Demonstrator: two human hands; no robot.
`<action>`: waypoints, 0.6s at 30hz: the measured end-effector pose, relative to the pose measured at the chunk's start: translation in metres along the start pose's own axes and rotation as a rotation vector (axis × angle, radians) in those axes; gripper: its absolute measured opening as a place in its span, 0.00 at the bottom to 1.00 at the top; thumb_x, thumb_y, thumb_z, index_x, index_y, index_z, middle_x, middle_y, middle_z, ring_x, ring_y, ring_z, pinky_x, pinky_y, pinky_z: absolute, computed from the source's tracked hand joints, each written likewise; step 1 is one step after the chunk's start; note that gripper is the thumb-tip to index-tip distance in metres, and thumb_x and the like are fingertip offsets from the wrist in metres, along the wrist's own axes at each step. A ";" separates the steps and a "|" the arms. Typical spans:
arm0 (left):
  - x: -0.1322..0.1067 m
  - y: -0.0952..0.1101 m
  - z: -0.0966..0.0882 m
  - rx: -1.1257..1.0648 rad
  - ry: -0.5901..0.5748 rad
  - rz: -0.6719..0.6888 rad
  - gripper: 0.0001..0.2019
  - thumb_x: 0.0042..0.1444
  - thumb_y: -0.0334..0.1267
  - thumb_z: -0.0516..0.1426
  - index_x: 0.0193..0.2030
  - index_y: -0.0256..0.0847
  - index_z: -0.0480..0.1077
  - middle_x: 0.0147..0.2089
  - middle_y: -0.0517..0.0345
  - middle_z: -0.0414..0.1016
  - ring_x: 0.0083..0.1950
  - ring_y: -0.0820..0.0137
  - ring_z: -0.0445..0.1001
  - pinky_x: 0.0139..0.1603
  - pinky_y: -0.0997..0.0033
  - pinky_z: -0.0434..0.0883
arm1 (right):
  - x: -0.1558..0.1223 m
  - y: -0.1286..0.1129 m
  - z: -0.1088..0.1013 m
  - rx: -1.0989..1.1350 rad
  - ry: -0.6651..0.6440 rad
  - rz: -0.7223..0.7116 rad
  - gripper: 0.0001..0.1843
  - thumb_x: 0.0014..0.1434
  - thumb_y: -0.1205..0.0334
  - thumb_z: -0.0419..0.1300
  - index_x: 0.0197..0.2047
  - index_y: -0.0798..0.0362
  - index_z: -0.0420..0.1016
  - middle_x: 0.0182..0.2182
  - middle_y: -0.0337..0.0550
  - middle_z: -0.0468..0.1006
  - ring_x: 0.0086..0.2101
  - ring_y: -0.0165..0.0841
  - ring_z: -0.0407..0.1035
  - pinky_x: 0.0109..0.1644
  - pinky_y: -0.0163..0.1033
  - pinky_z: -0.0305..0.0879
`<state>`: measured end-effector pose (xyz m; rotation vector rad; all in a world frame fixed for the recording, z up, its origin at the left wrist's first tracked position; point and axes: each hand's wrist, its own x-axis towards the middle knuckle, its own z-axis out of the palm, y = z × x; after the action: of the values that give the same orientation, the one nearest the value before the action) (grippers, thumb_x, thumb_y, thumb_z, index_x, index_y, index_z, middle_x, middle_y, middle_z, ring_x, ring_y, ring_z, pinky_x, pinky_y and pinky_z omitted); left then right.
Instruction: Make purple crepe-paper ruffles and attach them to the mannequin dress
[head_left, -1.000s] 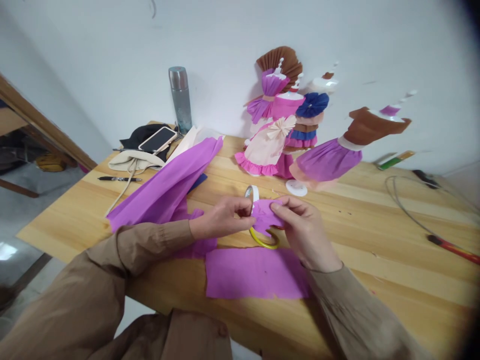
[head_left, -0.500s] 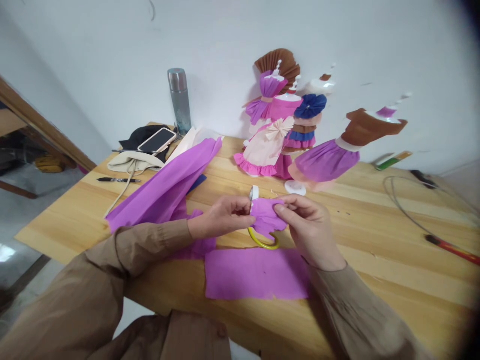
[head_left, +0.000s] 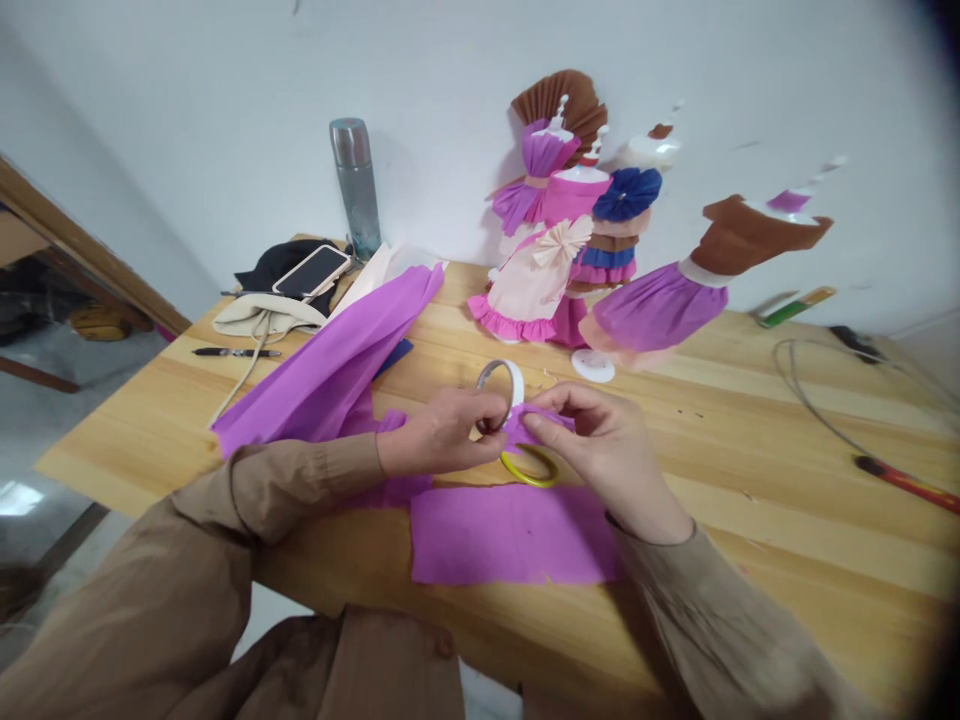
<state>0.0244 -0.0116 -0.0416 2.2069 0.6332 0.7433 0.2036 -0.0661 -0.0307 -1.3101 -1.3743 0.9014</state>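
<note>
My left hand (head_left: 454, 430) is closed on a roll of white tape (head_left: 517, 382), which stands tilted on edge above the table. Pinched in the fingers of my right hand (head_left: 604, 445) is a small gathered piece of purple crepe paper (head_left: 517, 430). Its left edge meets the tape roll. Beneath the hands lies a yellow ring (head_left: 532, 483), partly covered, its kind unclear. A flat purple paper rectangle (head_left: 502, 540) rests on the table nearer to me. Under and beyond my left forearm spreads a larger folded purple crepe sheet (head_left: 330, 360).
Several small mannequins in paper dresses (head_left: 536, 270) stand at the back; one (head_left: 667, 300) leans at the right. At the back left are a thermos (head_left: 356, 190), a phone (head_left: 313, 270), a cloth bag (head_left: 266, 313) and a pen (head_left: 236, 352). A cable (head_left: 814, 400) lies right.
The tape roll has turned so its open ring shows. The small purple paper is bunched tighter between my hands, with my right hand shifted slightly left. The view has tilted slightly.
</note>
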 end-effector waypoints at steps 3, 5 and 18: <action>0.000 0.000 0.001 0.013 -0.003 0.028 0.11 0.51 0.31 0.54 0.23 0.41 0.55 0.23 0.66 0.57 0.26 0.77 0.55 0.31 0.72 0.55 | -0.002 -0.003 0.002 -0.109 0.026 -0.084 0.08 0.52 0.60 0.66 0.24 0.51 0.74 0.20 0.38 0.74 0.22 0.29 0.65 0.26 0.36 0.60; -0.001 0.000 0.001 0.006 -0.006 0.023 0.11 0.52 0.32 0.53 0.24 0.41 0.54 0.23 0.66 0.56 0.26 0.77 0.55 0.31 0.72 0.55 | -0.004 -0.005 0.003 -0.184 0.046 -0.160 0.08 0.53 0.62 0.64 0.24 0.50 0.73 0.20 0.36 0.72 0.22 0.28 0.63 0.27 0.36 0.59; 0.003 0.002 -0.006 -0.163 -0.078 -0.157 0.10 0.52 0.31 0.55 0.23 0.39 0.57 0.24 0.65 0.59 0.28 0.77 0.59 0.31 0.74 0.58 | -0.004 -0.002 -0.001 -0.016 0.059 -0.038 0.08 0.55 0.55 0.66 0.29 0.50 0.78 0.26 0.40 0.78 0.26 0.32 0.69 0.31 0.38 0.65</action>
<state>0.0230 -0.0089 -0.0358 2.0016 0.6733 0.6033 0.2040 -0.0703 -0.0291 -1.3082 -1.3587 0.8209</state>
